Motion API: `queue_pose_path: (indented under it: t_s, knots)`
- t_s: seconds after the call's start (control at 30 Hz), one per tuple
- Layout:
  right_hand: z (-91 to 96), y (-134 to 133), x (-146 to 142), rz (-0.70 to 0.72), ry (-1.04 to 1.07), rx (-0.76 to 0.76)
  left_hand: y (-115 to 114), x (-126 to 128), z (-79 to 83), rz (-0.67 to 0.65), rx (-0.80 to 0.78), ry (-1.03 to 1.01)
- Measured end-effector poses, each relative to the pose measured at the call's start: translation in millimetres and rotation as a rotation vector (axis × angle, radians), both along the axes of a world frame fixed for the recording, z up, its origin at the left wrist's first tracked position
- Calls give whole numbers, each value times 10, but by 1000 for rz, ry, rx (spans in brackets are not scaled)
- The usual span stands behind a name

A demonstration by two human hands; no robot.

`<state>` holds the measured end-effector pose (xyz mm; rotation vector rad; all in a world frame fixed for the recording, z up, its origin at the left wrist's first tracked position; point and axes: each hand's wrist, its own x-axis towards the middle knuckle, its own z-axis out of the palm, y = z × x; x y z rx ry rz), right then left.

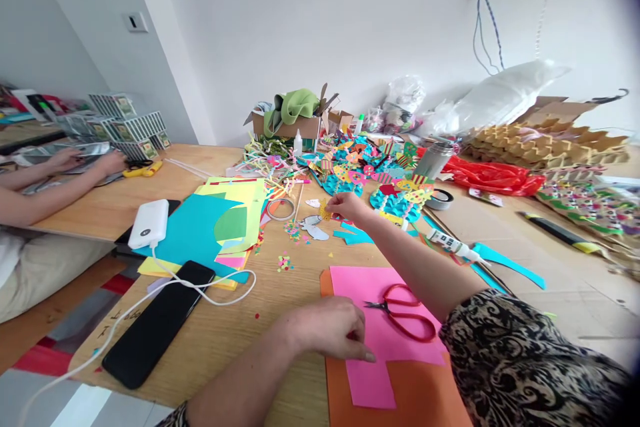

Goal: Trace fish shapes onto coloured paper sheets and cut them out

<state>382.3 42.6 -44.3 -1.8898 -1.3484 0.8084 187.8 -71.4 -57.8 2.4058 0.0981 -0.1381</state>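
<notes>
My left hand (336, 328) rests near the table's front edge with fingers curled, its fingertips pressing on a pink paper sheet (373, 310) that lies over an orange sheet (415, 393). Red-handled scissors (403, 312) lie on the pink sheet just right of that hand. My right hand (346, 205) reaches forward to the middle of the table and pinches a small yellow and red paper piece (327, 212). White paper cutouts (315, 227) and coloured confetti (293, 230) lie just left of it. Teal paper fish decorations (395, 203) lie right beside it.
A stack of coloured paper (220, 227), a white power bank (149, 223) with its cable, and a black phone (159, 321) lie at left. A glue bottle (455, 245), tape rolls (281, 208) and a cardboard box (293, 121) are further out. Another person's arms (55, 180) work at far left.
</notes>
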Motion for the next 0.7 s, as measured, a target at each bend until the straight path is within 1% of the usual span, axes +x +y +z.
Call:
queue_pose_path:
  t_s: [0.07,0.17,0.27,0.33,0.37,0.43,0.53,0.6,0.7]
  knots:
    - [67,-167,15,-20,134,0,-1,3,0,4,13,2]
    - [183,-553,35,-42,308,8,4,8,-4,-3,23,-2]
    - [286,-1072,65,-49,470,13,14,4,-7,-39,13,-20]
    - [321,-1452,71,-20,631,26,21,-3,-4,-47,-5,-21]
    - [322,-1641,62,-22,662,21,25,-7,1,-50,-12,-18]
    - [285,-2001,9,-51,669,0,35,-18,17,-55,-32,-12]
    - [150,-2450,-142,-96,628,-50,46,-37,49,-49,-58,5]
    - [43,-2660,-263,-123,620,-69,50,-49,65,-52,-66,8]
    - [-67,-2829,-439,-137,602,-119,53,-54,68,-60,-72,4]
